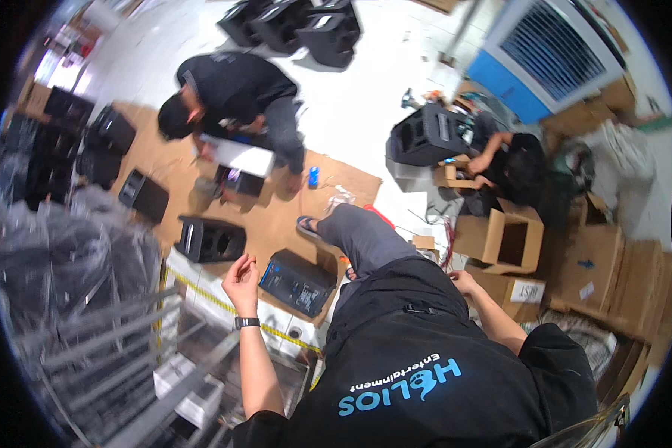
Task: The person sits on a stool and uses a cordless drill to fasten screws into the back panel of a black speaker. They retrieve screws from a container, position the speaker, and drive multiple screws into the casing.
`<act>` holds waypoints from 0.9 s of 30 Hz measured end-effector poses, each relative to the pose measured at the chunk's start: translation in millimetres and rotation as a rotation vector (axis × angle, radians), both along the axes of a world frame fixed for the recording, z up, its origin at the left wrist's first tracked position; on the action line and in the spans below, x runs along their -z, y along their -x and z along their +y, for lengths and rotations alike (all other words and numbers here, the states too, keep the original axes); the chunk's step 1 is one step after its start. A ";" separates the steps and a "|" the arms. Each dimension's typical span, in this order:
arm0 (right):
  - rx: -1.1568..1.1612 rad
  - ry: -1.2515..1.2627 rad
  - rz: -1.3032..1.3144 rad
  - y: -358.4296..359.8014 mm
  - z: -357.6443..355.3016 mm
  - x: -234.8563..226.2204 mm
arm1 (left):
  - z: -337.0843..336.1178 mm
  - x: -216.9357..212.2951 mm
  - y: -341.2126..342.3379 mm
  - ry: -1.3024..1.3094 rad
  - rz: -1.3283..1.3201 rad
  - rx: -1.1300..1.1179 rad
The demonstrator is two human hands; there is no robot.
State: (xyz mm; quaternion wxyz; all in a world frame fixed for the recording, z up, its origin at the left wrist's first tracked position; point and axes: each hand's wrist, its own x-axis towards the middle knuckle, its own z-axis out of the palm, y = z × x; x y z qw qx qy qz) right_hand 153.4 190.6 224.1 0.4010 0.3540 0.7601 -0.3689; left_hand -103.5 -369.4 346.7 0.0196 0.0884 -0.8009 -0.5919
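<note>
The black, box-shaped speaker cabinet with a blue-edged left end (300,284) lies at the near corner of the flat brown cardboard sheet (272,222), its long axis slanting down rightward. The bare left hand (240,285), fingers bent toward thumb, is nearer, just left of it; whether either it or the curled, partly hidden right hand (464,283) grips anything, I cannot tell.

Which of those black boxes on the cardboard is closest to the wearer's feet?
The blue-edged black box just right of the left hand; the other black boxes lie farther away.
</note>
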 end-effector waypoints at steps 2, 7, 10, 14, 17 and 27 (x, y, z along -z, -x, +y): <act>0.064 -0.042 0.039 -22.5 8.4 1.9 | 44.3 -2.9 35.0 0.138 0.094 0.191; 0.121 -0.018 0.066 -36.0 12.3 23.4 | 121.0 9.7 46.5 0.092 0.021 0.377; 0.140 0.038 0.125 -8.9 16.8 29.2 | 122.2 29.6 26.0 0.094 -0.083 0.406; 0.012 -0.001 0.095 47.1 35.4 31.3 | 108.1 51.1 3.9 0.056 -0.212 0.355; -0.266 0.032 -0.031 113.5 55.2 47.3 | 104.3 63.9 7.1 0.064 -0.303 0.265; 0.165 0.211 0.054 419.1 164.2 83.0 | 181.9 57.0 173.5 0.343 -0.626 0.164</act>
